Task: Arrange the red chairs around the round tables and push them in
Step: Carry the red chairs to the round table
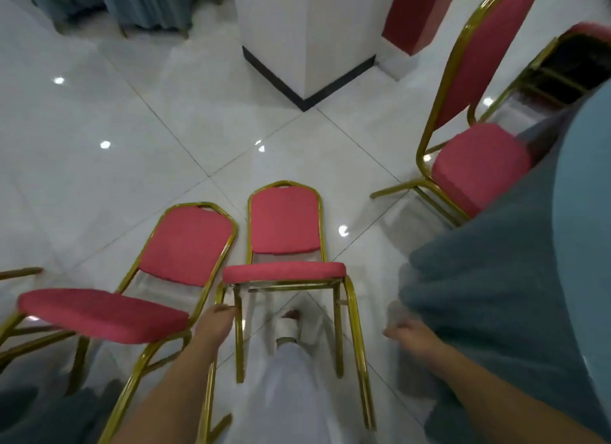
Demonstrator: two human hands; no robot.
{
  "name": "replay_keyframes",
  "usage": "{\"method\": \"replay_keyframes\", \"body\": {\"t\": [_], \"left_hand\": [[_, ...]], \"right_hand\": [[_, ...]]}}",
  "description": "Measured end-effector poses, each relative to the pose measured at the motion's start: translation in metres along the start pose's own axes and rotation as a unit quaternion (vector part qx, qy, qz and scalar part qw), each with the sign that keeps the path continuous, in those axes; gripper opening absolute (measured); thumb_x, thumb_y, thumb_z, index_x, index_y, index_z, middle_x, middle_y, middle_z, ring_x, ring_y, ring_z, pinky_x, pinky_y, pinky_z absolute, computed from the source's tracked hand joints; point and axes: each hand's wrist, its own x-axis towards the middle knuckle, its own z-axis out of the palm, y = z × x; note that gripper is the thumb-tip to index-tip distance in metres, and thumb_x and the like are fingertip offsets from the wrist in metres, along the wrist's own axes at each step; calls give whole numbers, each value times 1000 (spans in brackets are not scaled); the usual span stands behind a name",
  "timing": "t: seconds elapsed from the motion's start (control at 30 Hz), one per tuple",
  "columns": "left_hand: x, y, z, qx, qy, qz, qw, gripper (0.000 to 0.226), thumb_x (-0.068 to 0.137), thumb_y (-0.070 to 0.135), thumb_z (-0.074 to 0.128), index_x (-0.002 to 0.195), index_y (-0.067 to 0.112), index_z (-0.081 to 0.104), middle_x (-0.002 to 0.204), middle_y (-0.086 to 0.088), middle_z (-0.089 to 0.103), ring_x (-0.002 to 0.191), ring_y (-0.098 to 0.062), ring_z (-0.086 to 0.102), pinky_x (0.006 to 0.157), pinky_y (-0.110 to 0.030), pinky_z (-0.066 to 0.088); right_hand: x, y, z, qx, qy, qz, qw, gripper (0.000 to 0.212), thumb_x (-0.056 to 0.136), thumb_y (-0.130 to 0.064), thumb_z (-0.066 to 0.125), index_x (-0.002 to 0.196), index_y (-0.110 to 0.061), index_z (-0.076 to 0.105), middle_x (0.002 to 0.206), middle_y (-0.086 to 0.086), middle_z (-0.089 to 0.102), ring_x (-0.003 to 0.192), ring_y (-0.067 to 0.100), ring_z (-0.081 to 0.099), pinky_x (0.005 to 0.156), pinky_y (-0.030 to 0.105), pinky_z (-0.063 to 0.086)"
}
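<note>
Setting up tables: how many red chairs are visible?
4: left chair, centre chair, right chair, and a half-hidden chair behind it. A frame at the left edge may be a fifth.

Bright, floor (139,119) glare spots; blurred, warped edges.

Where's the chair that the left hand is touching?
In the head view it's the middle red chair, low in the centre, between a second red chair on its left and the grey-blue tablecloth on its right.

Left hand (215,324) grips a gold leg of the middle red chair (284,271), just beside a second red chair (185,245). Right hand (408,334), blurred, is near the teal tablecloth (479,294).
</note>
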Motion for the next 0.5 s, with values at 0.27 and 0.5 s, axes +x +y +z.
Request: {"method": "replay_keyframes", "body": {"t": [0.27, 0.5], "left_hand": [[151, 38, 3, 1, 32, -43, 999, 77, 91, 40, 67, 152, 11, 30, 152, -17, 37, 125, -31, 50, 73, -22, 47], [263, 31, 20, 23, -36, -189, 981, 54, 84, 45, 71, 118, 5, 59, 96, -15, 67, 72, -27, 66, 59, -33, 54]], "right_hand": [[134, -95, 46, 77, 32, 39, 996, 76, 82, -56, 67, 144, -21, 40, 145, 10, 44, 128, 32, 48, 91, 43, 44], [246, -117, 77, 200, 10, 126, 972, 118, 60, -60, 85, 153, -35, 19, 154, 12, 34, 135, 41, 41, 106, 58, 40]]}}
